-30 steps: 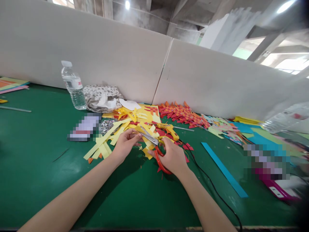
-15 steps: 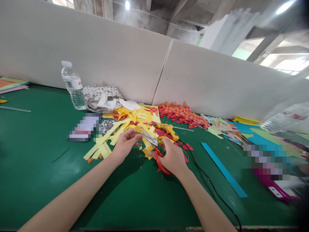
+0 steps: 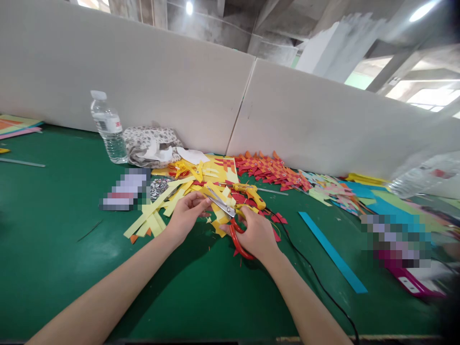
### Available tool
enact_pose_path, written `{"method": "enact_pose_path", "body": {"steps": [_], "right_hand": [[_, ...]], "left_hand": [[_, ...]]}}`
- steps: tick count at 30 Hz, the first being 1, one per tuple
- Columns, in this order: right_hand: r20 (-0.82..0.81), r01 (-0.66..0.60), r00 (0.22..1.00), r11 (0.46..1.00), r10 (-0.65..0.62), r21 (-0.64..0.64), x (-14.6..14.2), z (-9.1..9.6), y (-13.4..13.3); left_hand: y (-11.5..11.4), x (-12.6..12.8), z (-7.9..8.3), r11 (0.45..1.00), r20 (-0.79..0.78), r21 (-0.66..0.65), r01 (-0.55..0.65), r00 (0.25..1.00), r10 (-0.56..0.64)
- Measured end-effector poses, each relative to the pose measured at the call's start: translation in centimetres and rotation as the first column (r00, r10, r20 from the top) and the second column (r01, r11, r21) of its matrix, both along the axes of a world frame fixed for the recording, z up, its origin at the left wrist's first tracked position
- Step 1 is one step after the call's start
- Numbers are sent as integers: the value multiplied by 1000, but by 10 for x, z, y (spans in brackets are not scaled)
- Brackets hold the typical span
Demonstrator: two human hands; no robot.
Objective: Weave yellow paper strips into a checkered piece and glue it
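My right hand (image 3: 257,232) grips red-handled scissors (image 3: 225,207), fingers wrapped round the loops. The metal blades point up and left toward my left hand (image 3: 189,213). Thumb and forefinger of that hand are pinched at the blade tips on a small piece of yellow paper (image 3: 205,191), mostly hidden by the fingers. Beneath and behind both hands lies a pile of pale yellow paper strips (image 3: 145,222). A yellow glue gun (image 3: 251,194) rests just beyond my right hand, among red paper scraps (image 3: 279,218).
Red-and-orange woven paper fish (image 3: 269,170) are heaped by the white partition (image 3: 143,72). A water bottle (image 3: 108,127) and a blurred phone (image 3: 126,189) are at left. A black cord (image 3: 312,270) and blue strip (image 3: 332,251) lie at right on the green table (image 3: 187,297).
Almost nothing differs. Both hands and the scissors keep the same place and pose; the view has shifted very slightly.
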State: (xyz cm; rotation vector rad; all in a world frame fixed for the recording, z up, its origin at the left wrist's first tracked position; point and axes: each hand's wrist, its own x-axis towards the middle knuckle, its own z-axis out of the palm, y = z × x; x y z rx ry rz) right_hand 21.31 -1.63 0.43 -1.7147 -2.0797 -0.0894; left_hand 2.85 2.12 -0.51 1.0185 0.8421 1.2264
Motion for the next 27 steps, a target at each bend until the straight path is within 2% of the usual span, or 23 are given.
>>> {"method": "enact_pose_path", "body": {"steps": [11, 27], "right_hand": [[41, 21, 999, 1000, -22, 12, -1, -1, 1], [112, 31, 993, 998, -25, -57, -3, 1, -1]], "left_hand": [[0, 1, 0, 1000, 47, -24, -13, 999, 14], [1, 1, 0, 998, 60, -64, 11, 998, -7]]}}
